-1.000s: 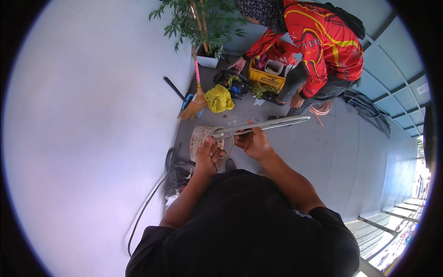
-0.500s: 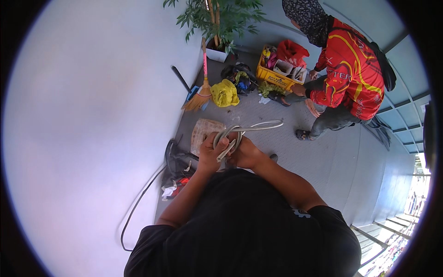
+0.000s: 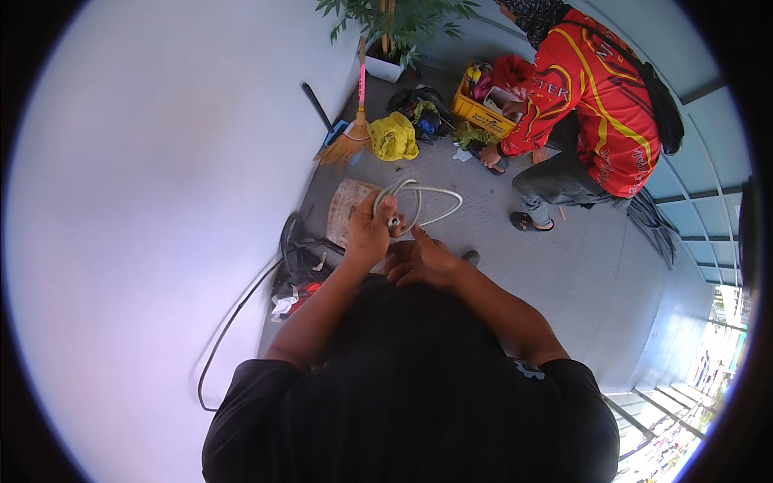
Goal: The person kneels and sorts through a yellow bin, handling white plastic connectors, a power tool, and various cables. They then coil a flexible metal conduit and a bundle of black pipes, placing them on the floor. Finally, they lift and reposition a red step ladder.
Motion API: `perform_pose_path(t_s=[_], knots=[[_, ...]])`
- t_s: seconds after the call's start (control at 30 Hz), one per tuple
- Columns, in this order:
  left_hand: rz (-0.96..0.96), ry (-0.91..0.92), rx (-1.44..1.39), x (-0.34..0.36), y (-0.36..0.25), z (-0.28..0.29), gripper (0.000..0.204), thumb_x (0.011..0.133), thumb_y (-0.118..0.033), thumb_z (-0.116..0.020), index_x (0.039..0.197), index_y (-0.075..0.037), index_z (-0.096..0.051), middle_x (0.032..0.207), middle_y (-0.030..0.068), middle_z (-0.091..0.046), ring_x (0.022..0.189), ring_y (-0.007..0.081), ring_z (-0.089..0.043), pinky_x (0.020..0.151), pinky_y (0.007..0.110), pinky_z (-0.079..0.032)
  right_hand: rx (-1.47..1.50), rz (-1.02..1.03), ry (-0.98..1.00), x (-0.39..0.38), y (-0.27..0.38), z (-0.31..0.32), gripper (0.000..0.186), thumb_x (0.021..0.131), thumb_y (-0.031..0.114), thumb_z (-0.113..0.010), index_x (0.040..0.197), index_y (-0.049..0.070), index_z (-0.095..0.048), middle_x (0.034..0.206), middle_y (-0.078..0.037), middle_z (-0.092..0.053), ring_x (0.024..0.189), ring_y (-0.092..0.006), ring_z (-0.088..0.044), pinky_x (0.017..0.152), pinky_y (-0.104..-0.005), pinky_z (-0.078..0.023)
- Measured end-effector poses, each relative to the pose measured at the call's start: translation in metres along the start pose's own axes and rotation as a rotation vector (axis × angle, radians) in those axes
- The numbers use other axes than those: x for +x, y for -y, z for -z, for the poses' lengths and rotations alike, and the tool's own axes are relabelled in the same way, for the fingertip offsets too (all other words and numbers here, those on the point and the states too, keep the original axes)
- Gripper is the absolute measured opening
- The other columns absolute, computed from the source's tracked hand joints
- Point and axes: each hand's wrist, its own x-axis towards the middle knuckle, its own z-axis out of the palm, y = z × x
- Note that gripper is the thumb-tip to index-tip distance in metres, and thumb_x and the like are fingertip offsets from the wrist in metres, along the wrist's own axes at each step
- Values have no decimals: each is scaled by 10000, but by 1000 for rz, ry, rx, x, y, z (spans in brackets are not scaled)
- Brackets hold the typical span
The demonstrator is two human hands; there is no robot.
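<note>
While the left hand (image 3: pixel 369 233) keeps a closed grip on a looped grey cable (image 3: pixel 423 197) above the floor, right hand (image 3: pixel 419 259) just beside it, fingers loosely curled touching the cable end, yellow bag (image 3: pixel 393 135) and broom (image 3: pixel 350 137) beyond the cable, crouching person in red (image 3: pixel 592 97) well apart.

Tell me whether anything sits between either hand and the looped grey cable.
Nothing visible does. The left hand already grips the grey cable where its loops gather, and the right hand is right beside it, one of its fingers raised to the bundle with no object between.
</note>
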Motion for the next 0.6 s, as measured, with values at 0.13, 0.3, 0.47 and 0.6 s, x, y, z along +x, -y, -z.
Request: perform_pose_path(t_s=[0.13,0.3,0.47,0.6], knots=[[123,-2,175,-18,1,1,383,1052,-413,-544,958,-45,-594,706,17,-562,637,83,-536,620,289,-489,-654,204,-492,-59,-12,-5,426,990,368,-648,1262,40,-637,947,-134,-719,831,-218,-688,794,-322,-551],[32,58,300,-66,5,-44,427,1047,-452,-540,932,-48,-615,758,5,-585,708,82,-556,629,277,-462,-1084,832,-504,-104,-9,-48,289,904,169,-769,1126,16,-667,870,-104,-722,793,-151,-699,734,-299,-547],[152,79,11,-101,-37,-92,568,1062,-540,-442,894,-32,-631,693,34,-589,643,114,-553,591,323,-463,-1142,772,-448,-168,25,-88,214,910,161,-767,1034,11,-677,863,-119,-726,806,-141,-701,723,-294,-546],[202,182,5,-126,-87,-123,609,1061,-577,-401,907,-34,-628,662,25,-573,611,124,-570,574,327,-463,-1057,792,-437,-228,44,-95,198,930,162,-745,1030,6,-675,879,-92,-731,787,-141,-693,707,-288,-545]])
